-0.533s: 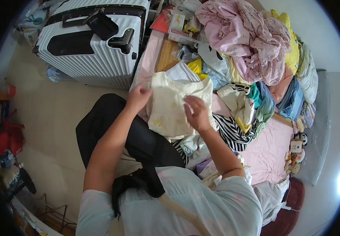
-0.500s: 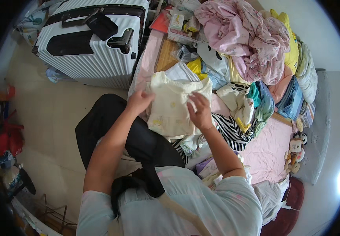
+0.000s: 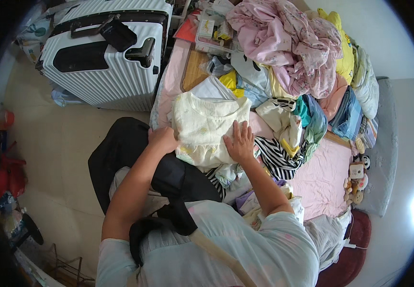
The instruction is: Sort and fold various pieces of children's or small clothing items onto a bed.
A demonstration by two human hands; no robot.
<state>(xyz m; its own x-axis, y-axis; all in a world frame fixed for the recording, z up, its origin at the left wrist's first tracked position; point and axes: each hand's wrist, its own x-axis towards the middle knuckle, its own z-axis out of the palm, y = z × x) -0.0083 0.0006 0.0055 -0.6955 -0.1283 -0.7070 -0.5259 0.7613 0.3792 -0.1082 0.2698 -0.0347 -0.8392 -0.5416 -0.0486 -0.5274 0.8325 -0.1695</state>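
A cream-coloured top (image 3: 208,125) with a wide round neckline, a gathered seam and faint yellow-green prints lies in front of me, its neck pointing away. At its left edge is my left hand (image 3: 164,139), its fingers curled in on the cloth. My right hand (image 3: 240,141) rests flat on the right side of the top, fingers spread. White folded cloth (image 3: 211,89) lies just beyond the neckline. Black-and-white striped cloth (image 3: 278,160) sits right of my right hand, and crumpled light-coloured clothes (image 3: 229,176) show below the hem.
A white ribbed suitcase (image 3: 106,57) stands at the far left beside the bed. Pink floral bedding (image 3: 288,43) is heaped at the back, with folded jeans (image 3: 346,111) to its right. A clear plastic box (image 3: 212,36) and small plush toys (image 3: 356,184) are also on the bed.
The top now lies flatter, with its neckline and gathered seam showing. My left hand has come down along its left edge, and my right hand has settled flat onto the cloth.
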